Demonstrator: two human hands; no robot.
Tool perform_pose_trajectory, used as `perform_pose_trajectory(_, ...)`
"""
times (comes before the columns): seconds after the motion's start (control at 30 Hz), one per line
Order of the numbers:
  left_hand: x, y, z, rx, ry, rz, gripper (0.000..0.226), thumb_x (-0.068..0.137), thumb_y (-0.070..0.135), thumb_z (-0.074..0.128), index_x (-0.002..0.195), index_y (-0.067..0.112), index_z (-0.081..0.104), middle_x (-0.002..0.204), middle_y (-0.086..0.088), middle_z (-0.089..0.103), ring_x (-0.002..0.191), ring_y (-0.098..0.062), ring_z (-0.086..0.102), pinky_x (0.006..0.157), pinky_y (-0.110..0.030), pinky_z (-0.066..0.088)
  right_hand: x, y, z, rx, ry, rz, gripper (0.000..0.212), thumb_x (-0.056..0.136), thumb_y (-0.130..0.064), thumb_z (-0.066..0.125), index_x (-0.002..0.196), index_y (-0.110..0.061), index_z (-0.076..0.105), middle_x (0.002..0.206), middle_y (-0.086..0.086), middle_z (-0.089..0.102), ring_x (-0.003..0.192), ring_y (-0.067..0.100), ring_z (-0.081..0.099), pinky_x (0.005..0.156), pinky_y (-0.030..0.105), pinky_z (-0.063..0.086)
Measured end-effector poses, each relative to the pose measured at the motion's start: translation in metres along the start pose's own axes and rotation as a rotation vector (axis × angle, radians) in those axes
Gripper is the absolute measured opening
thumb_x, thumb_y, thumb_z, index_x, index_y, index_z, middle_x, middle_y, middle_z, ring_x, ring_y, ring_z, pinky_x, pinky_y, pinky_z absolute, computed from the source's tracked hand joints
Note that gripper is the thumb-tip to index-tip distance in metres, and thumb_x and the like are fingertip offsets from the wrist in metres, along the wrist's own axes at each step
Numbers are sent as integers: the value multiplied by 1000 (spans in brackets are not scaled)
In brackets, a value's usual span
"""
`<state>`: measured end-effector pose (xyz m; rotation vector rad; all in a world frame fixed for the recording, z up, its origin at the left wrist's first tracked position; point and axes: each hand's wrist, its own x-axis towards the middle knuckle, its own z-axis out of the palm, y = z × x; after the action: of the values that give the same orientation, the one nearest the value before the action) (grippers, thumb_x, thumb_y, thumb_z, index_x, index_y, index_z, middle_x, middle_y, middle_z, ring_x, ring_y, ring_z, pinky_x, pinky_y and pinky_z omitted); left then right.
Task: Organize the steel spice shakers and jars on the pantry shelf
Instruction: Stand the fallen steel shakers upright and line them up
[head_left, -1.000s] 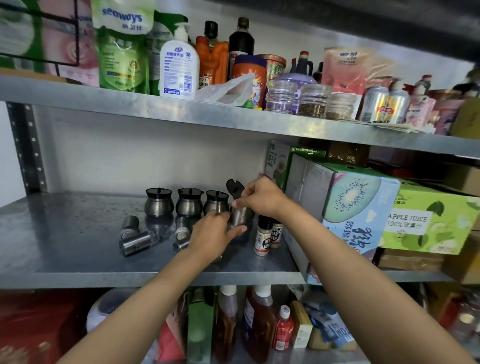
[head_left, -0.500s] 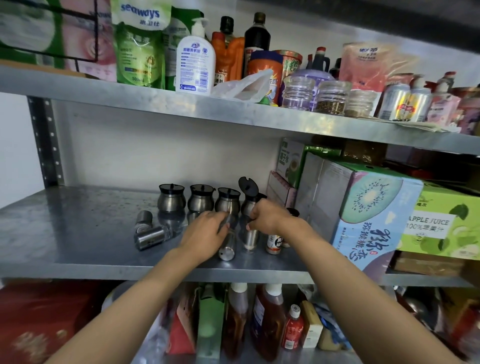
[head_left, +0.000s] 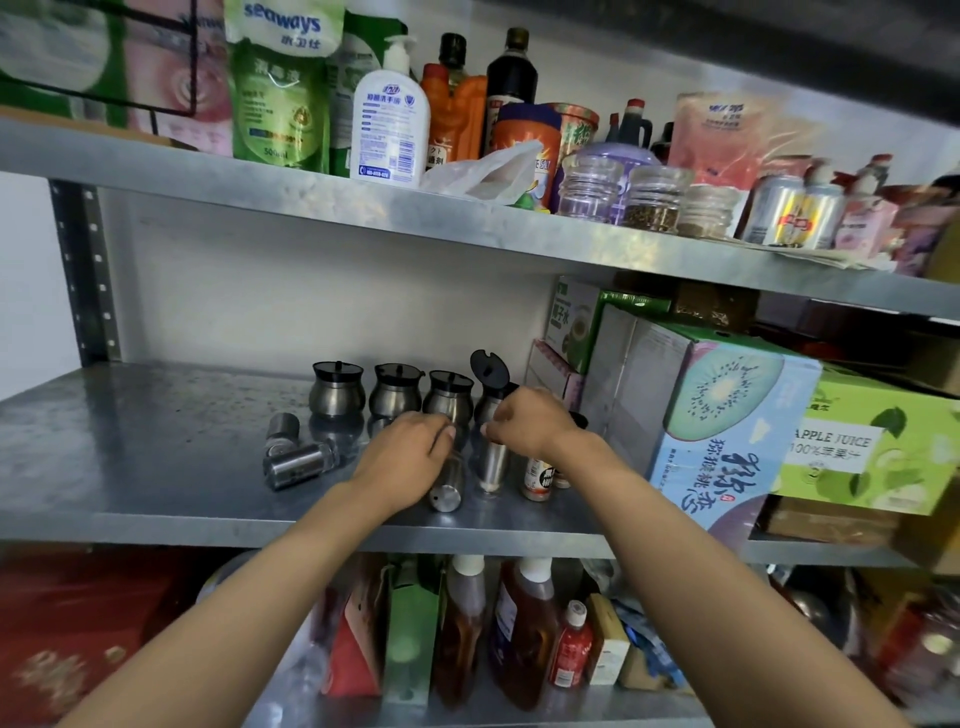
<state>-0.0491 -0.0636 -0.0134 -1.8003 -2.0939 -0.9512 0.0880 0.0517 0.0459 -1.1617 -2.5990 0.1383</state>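
Three round steel jars with black lids (head_left: 336, 389) (head_left: 395, 397) (head_left: 448, 402) stand in a row at the back of the middle shelf (head_left: 156, 467). A fourth jar (head_left: 488, 384) to their right has its lid flipped up. My left hand (head_left: 402, 457) grips a tilted steel shaker (head_left: 447, 486). My right hand (head_left: 524, 423) holds the top of an upright steel shaker (head_left: 493, 467). One shaker (head_left: 283, 428) stands at the left and another (head_left: 298, 464) lies on its side beside it.
Two small labelled spice bottles (head_left: 537, 478) stand right of my hands. A kiwi juice carton (head_left: 727, 415) and an apple juice box (head_left: 872, 452) fill the shelf's right side. Bottles, pouches and glass jars (head_left: 592, 187) crowd the upper shelf. Sauce bottles (head_left: 519, 623) stand below.
My right hand came forward off the open jar and took the top of an upright shaker. My left hand closed on a tilted shaker. The view shifted slightly.
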Motion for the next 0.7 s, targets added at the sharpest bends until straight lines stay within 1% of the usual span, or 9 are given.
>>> perform_pose_trajectory(0.1, 0, 3, -7, 19, 11, 57, 32, 100, 36, 31, 84, 19, 52, 79, 1, 59, 74, -17, 55, 66, -37, 49, -3, -1, 1, -45, 48, -19, 47, 81, -43, 71, 47, -22, 47, 66, 2, 53, 77, 22, 50, 74, 30, 38)
perform_pose_trajectory(0.23, 4, 11, -12, 8, 26, 84, 31, 101, 38, 29, 83, 21, 49, 82, -1, 60, 75, -18, 54, 65, -36, 45, -3, 1, 0, -5, -11, -10, 37, 80, -32, 76, 51, -22, 55, 65, 0, 59, 72, 19, 57, 68, 26, 42)
perform_pose_trajectory(0.3, 5, 12, -12, 13, 32, 88, 32, 101, 38, 30, 85, 19, 51, 83, -2, 61, 76, -19, 55, 67, -37, 47, 0, 1, 0, 67, -64, 9, 24, 79, -23, 78, 59, -17, 66, 67, 0, 62, 73, 17, 61, 68, 25, 45)
perform_pose_trajectory(0.37, 5, 14, -13, 21, 30, 97, 32, 101, 37, 30, 85, 18, 51, 82, -2, 60, 75, -20, 55, 67, -38, 48, 4, -1, 1, 88, -86, 14, 6, 79, -16, 76, 75, -11, 76, 77, 1, 70, 81, 17, 65, 74, 26, 52)
perform_pose_trajectory(0.43, 5, 17, -13, 16, 34, 108, 32, 101, 37, 30, 83, 18, 50, 80, -2, 58, 74, -21, 55, 65, -38, 47, 5, -3, 3, 77, -80, 23, 11, 80, -9, 69, 86, -8, 78, 89, 5, 74, 87, 19, 68, 82, 28, 56)
perform_pose_trajectory(0.5, 7, 20, -13, -3, 41, 106, 33, 101, 36, 30, 82, 17, 49, 78, -2, 57, 73, -22, 55, 64, -38, 46, 5, -3, 4, 98, -89, 30, 16, 82, -6, 62, 88, -5, 77, 92, 10, 75, 89, 21, 68, 83, 31, 58)
perform_pose_trajectory(0.6, 8, 21, -13, 5, 54, 102, 31, 101, 33, 32, 80, 17, 49, 78, -3, 57, 73, -22, 54, 62, -36, 44, 5, -2, 3, 124, -103, 44, 20, 86, -7, 58, 70, -5, 71, 73, 9, 66, 76, 21, 63, 71, 29, 53)
perform_pose_trajectory(0.63, 8, 20, -12, 9, 59, 99, 30, 100, 32, 33, 79, 17, 49, 78, -3, 58, 73, -22, 54, 62, -35, 43, 5, -2, 2, 139, -95, 56, 26, 85, -7, 56, 60, -9, 63, 64, 6, 57, 68, 20, 57, 65, 28, 49)
perform_pose_trajectory(0.7, 8, 18, -12, 8, 67, 78, 31, 100, 31, 33, 79, 16, 50, 78, -4, 59, 73, -22, 54, 61, -34, 41, 5, -1, 0, 197, -71, 78, 33, 83, -5, 54, 52, -14, 49, 54, 2, 45, 59, 18, 47, 57, 26, 41)
